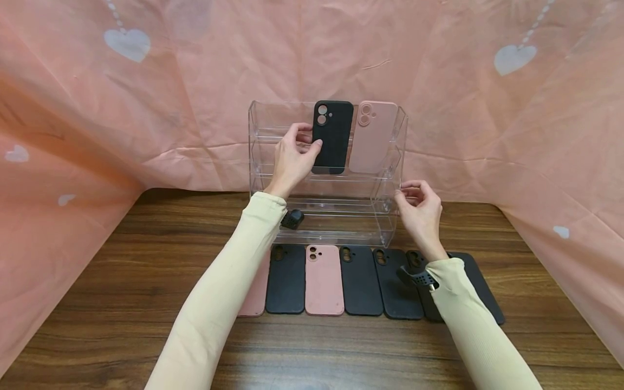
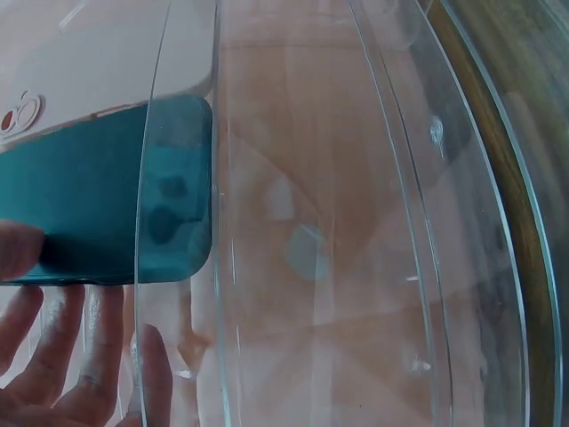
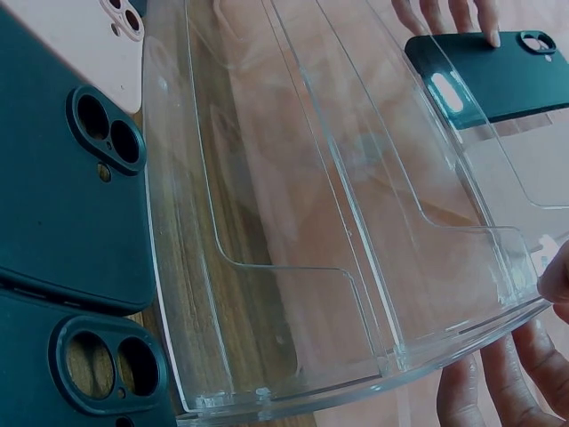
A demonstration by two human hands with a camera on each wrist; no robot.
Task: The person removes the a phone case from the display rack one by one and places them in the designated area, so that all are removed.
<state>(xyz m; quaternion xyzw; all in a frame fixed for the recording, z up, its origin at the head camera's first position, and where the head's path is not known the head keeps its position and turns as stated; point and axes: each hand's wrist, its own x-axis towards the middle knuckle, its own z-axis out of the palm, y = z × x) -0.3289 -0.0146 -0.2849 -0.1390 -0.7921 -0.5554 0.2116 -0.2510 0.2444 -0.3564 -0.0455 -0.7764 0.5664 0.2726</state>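
Observation:
My left hand (image 1: 292, 158) pinches the left edge of a black phone case (image 1: 335, 135), thumb in front and fingers behind. That case stands upright on the top tier of a clear acrylic display rack (image 1: 336, 236), its lower end behind the tier's front lip. In the left wrist view, the lower end of the case (image 2: 178, 191) shows through the clear plastic. A pink phone case (image 1: 376, 135) stands just right of it on the same tier. With thumb and fingers, my right hand (image 1: 421, 212) grips the rack's right side panel, also visible in the right wrist view.
Before the rack, a row of phone cases lies on the wooden table (image 1: 302, 352), among them a pink case (image 1: 324, 281) and several black ones (image 1: 361, 284). My sleeves cover parts of the row. A pink cloth backdrop (image 1: 219, 81) with white hearts surrounds the table.

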